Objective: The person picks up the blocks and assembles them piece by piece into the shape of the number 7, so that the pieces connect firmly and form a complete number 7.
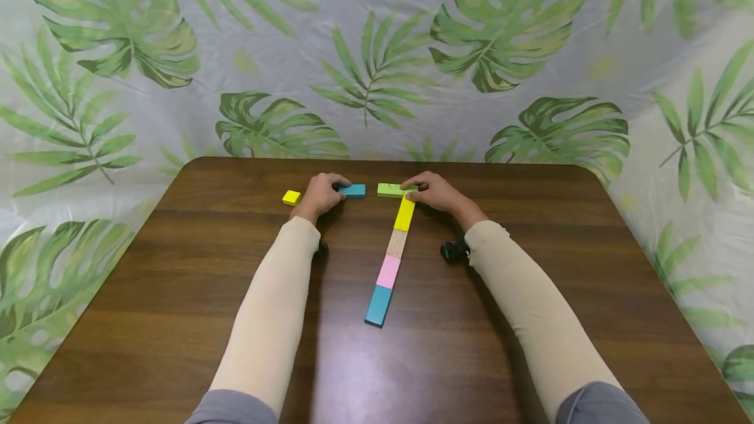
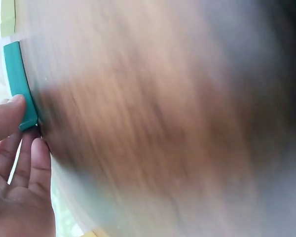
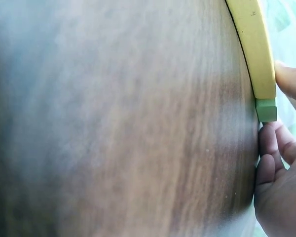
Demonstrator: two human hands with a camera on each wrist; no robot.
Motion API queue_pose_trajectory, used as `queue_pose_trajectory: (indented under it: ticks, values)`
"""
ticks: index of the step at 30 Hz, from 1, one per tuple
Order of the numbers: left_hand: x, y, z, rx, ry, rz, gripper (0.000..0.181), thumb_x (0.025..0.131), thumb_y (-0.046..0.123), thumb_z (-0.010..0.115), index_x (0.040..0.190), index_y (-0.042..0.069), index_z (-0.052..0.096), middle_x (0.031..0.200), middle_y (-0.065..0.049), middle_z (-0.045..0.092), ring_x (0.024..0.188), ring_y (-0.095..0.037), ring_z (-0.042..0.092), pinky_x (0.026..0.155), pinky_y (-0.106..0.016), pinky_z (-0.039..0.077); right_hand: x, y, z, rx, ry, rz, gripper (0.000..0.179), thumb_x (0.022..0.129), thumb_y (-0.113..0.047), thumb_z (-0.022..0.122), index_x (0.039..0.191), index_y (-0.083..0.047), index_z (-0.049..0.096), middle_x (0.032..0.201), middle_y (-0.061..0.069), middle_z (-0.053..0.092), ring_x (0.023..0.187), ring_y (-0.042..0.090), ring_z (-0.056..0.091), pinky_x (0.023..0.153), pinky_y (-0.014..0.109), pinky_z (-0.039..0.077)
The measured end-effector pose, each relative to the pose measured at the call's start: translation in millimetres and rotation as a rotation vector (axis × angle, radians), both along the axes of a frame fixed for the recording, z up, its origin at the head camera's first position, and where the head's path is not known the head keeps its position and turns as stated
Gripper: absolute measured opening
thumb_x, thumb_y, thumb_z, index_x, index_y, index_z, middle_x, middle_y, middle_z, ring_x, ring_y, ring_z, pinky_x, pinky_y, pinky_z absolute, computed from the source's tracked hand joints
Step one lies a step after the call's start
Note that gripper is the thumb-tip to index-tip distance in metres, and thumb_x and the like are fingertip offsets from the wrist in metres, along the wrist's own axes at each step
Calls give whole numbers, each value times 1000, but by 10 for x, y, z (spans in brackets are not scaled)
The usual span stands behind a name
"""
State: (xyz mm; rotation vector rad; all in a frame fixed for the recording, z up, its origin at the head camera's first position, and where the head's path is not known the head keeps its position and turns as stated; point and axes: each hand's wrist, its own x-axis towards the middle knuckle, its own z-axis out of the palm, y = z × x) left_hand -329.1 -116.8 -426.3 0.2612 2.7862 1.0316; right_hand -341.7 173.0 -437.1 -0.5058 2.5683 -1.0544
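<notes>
Two short blocks lie near the table's far edge in the head view. My left hand (image 1: 321, 195) pinches the left end of a blue block (image 1: 355, 191), which appears teal in the left wrist view, with the thumb against it. To its right, across a small gap, is a light green block (image 1: 389, 190). My right hand (image 1: 437, 191) grips the right end of that green block, its thumb by the yellow block (image 1: 404, 213) that meets it. The green block's end (image 3: 266, 111) peeks out past the yellow one in the right wrist view.
From the yellow block a line runs toward me: a plain wood block (image 1: 397, 244), a pink block (image 1: 388, 271) and another blue block (image 1: 378, 305). Left of my left hand sits a small yellow block (image 1: 291, 197). A leaf-patterned cloth (image 1: 389, 136) hangs behind the brown table (image 1: 194, 293).
</notes>
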Motion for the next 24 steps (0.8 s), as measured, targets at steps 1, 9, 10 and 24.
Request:
queue_pose_trajectory:
  ticks: [1,9,10,24]
  values:
    - [2,3,-10,6,-4,7,33,88,11,58,120,15,61,137,-9,49,135,-28,33,104,-42,37,1,-2,-6,-1,-2,1,31,91,-28,56,121,-22,59,136,9,37,102,25,38,87,41,36]
    - [-13,29,-98,92,-28,69,34,87,10,60,121,15,61,136,-9,50,135,-27,33,105,-42,36,-6,-22,-30,-14,-6,19,32,91,-28,55,122,-21,59,136,9,38,105,26,38,89,42,37]
    - [-18,44,-100,110,-29,79,34,87,10,61,120,15,61,136,-9,50,133,-28,36,104,-41,37,-8,-20,-27,-13,-6,17,32,91,-28,55,122,-22,59,136,9,37,107,25,39,91,43,38]
    - [-78,207,-119,145,-15,70,33,85,11,63,118,14,63,132,-7,54,124,-28,45,103,-40,38,-20,4,-8,-9,0,14,31,91,-27,55,122,-21,59,137,9,37,118,29,40,98,47,37]
